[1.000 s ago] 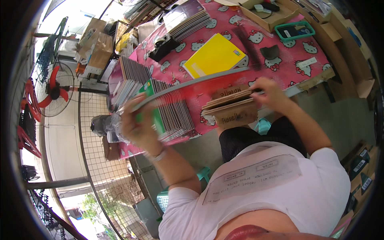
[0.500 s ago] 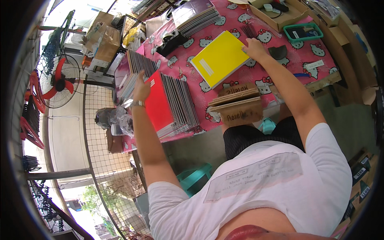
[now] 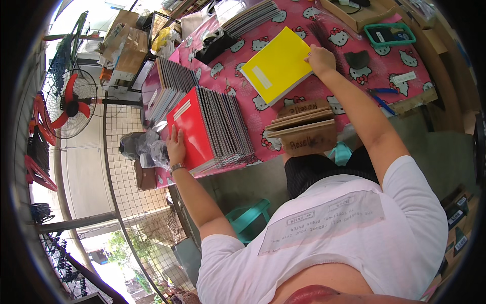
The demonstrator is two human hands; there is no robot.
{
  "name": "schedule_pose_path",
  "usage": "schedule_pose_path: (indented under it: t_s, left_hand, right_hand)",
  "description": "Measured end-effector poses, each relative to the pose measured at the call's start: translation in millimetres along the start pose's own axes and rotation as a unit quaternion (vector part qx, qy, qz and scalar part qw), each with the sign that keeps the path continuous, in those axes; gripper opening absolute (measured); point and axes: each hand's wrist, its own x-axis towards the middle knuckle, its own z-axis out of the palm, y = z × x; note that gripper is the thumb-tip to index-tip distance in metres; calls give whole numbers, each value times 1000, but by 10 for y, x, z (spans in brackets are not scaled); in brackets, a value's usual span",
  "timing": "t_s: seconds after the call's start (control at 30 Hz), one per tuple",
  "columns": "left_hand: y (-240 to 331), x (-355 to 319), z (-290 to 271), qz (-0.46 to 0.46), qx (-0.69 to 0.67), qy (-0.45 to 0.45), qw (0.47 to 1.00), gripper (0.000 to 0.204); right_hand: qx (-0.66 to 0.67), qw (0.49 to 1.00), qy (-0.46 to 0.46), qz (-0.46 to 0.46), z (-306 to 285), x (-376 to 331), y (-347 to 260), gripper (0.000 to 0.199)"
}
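Observation:
A yellow-covered notebook (image 3: pixel 281 63) lies on the table in front of me, its pages showing along the near edge. My right hand (image 3: pixel 321 61) has its fingers closed on the right edge of it. To the left stands a stack of wire-bound notebooks with a red cover (image 3: pixel 190 134) on top, coils facing right. Along the left edge of this stack rests my left hand (image 3: pixel 176 144), fingers stretched out against the red cover. Just beyond it is another stack of bound notebooks (image 3: pixel 174 83). Dark thin wire pieces (image 3: pixel 324 40) lie beyond my right hand.
Cardboard pieces (image 3: pixel 309 139) stand at the near table edge. Blue-handled pliers (image 3: pixel 382 99) and a dark flat piece (image 3: pixel 357 60) lie to the right. A green tray (image 3: pixel 390 35), a cardboard box (image 3: pixel 362 12), a black tape dispenser (image 3: pixel 215 48) and more notebooks (image 3: pixel 250 20) sit farther back.
My left hand has moved nearer to me, from the far part of the red stack to its left edge. My right hand stays at the yellow notebook, which has shifted slightly.

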Motion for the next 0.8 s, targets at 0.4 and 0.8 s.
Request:
schedule_pose_path:
  t_s: [0.4, 0.8]
  left_hand:
    - [1869, -101, -353, 118, 13, 152, 981, 59]
    - [3276, 295, -18, 301, -247, 158, 908, 52]
  right_hand:
    - [-51, 990, 107, -73, 28, -49, 61, 28]
    - [424, 882, -13, -207, -1184, -805, -401, 33]
